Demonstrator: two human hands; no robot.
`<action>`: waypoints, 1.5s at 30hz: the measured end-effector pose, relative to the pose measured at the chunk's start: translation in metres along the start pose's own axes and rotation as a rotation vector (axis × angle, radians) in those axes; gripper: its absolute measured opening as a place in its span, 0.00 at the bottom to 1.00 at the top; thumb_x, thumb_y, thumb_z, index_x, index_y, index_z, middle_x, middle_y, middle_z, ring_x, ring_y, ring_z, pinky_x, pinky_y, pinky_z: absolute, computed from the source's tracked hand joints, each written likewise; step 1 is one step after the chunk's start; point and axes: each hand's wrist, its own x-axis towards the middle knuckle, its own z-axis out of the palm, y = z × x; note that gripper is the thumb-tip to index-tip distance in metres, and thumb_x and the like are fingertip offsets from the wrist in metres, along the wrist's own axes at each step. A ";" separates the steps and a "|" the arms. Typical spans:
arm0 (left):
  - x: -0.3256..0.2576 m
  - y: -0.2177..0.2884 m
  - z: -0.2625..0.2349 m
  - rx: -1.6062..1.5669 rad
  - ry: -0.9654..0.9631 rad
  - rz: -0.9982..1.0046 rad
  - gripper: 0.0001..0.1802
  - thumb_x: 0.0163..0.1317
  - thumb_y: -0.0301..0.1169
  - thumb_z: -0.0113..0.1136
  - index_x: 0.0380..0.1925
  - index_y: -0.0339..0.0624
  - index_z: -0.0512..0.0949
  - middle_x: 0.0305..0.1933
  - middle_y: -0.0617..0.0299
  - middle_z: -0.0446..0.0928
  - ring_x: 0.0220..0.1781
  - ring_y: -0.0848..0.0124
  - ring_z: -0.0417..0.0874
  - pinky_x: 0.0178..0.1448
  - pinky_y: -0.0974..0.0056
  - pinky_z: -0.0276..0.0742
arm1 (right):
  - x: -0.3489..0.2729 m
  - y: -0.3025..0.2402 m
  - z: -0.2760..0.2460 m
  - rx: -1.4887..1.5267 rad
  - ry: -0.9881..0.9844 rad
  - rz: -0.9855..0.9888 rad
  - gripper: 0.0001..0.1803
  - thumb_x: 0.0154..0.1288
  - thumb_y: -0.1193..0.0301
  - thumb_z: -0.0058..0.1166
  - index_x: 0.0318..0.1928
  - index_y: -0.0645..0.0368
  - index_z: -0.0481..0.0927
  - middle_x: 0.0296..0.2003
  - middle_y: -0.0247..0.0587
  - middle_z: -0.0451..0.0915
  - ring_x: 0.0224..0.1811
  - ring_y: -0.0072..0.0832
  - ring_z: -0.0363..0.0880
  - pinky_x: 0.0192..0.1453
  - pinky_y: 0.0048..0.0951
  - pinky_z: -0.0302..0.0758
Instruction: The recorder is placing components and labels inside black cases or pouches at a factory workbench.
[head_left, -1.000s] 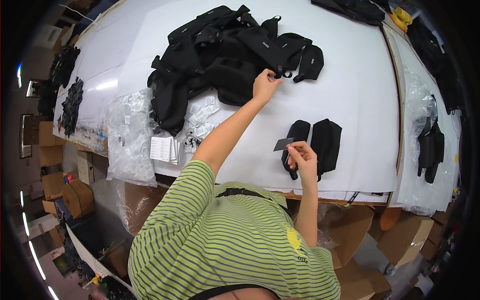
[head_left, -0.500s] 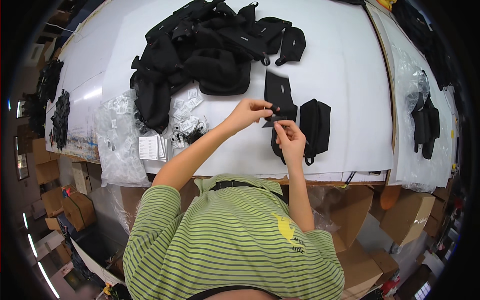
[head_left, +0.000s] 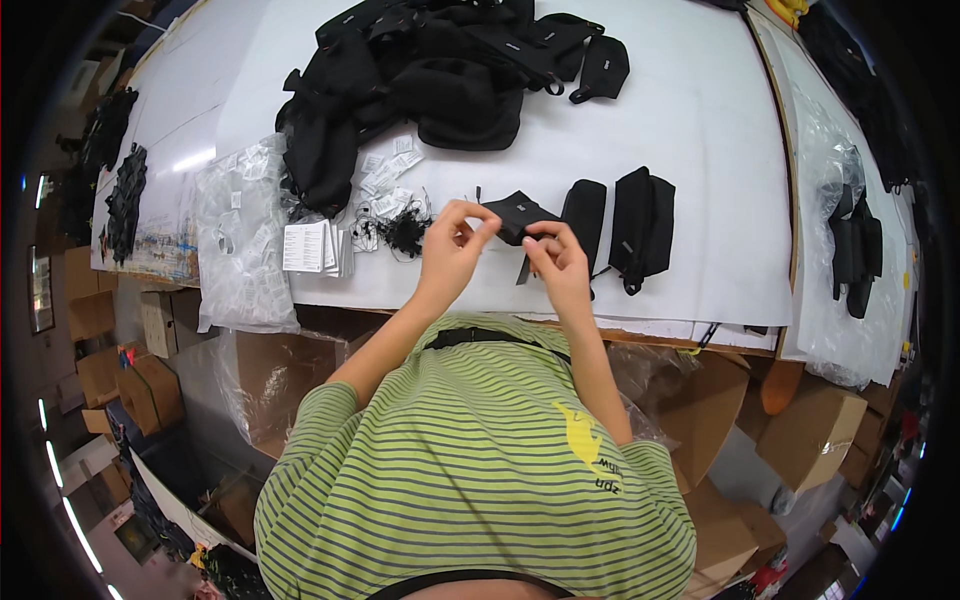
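Observation:
A small black pouch (head_left: 520,212) is tilted between my hands over the table. My right hand (head_left: 562,264) is closed on its near right corner, thumb and fingertips pinched. Below those fingertips a dark, flat tag-like piece (head_left: 523,271) hangs down. My left hand (head_left: 456,252) is closed in a pinch beside the pouch's left edge; anything thin between its fingertips is too small to make out. Right of the held pouch stand a slim black pouch (head_left: 584,214) and another black pouch (head_left: 642,228) with a loop at its near end.
A large heap of black pouches (head_left: 455,105) covers the back of the white table (head_left: 710,200). To my left lie small white packets (head_left: 392,170), a tangle of black strings (head_left: 405,232), a stack of printed white cards (head_left: 308,247) and a clear plastic bag (head_left: 240,230). Cardboard boxes (head_left: 815,430) stand below the table.
My hands have moved left and farther apart. The pouch between them has swung from upright to tilted leftward. The whole view has shifted slightly.

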 end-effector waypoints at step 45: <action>-0.012 0.041 -0.021 -0.198 -0.418 -0.183 0.06 0.56 0.27 0.62 0.30 0.36 0.77 0.18 0.78 0.60 0.21 0.87 0.55 0.27 0.77 0.51 | -0.020 -0.019 0.015 0.252 -0.111 -0.259 0.15 0.64 0.80 0.48 0.50 0.62 0.64 0.31 0.37 0.76 0.34 0.19 0.74 0.42 0.19 0.72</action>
